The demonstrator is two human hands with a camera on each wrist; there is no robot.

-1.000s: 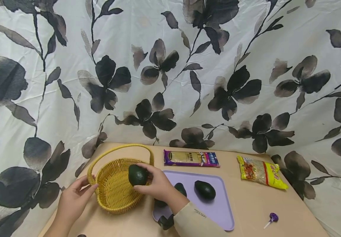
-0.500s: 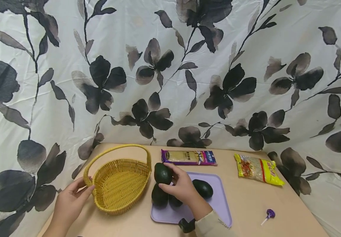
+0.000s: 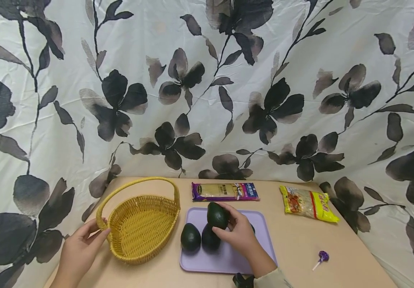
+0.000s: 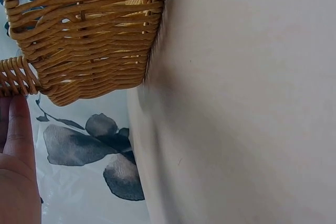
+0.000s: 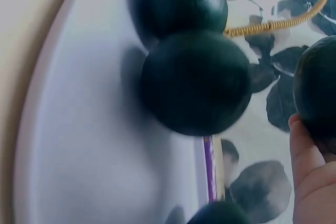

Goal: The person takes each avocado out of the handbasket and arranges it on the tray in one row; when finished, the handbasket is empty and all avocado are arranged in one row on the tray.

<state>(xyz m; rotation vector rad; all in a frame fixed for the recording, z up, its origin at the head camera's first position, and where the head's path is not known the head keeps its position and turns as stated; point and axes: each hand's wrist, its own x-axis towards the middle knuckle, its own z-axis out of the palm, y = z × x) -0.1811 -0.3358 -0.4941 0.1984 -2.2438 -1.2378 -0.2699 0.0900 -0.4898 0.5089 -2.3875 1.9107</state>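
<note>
In the head view, my left hand [image 3: 82,245] pinches the lower left end of the handle of a yellow woven basket [image 3: 142,230]; nothing lies inside it. My right hand [image 3: 242,234] grips a dark green avocado [image 3: 217,216] above the lilac tray [image 3: 228,262]. Two more avocados, a left one [image 3: 190,239] and a middle one [image 3: 210,240], sit side by side on the tray's left half. Behind the right hand another avocado [image 3: 252,228] is mostly hidden. The right wrist view shows the held avocado [image 5: 320,85] raised at the right edge, apart from those on the tray.
Behind the tray lies a purple noodle pack [image 3: 225,192]. A yellow food bag [image 3: 309,204] is at the back right, with a purple lollipop [image 3: 323,256] nearer. A floral cloth [image 3: 207,100] hangs behind the table [image 3: 293,248].
The right hand has carried the avocado from over the basket rightward to above the tray. The left hand has kept hold of the basket handle. The head view has shifted slightly.
</note>
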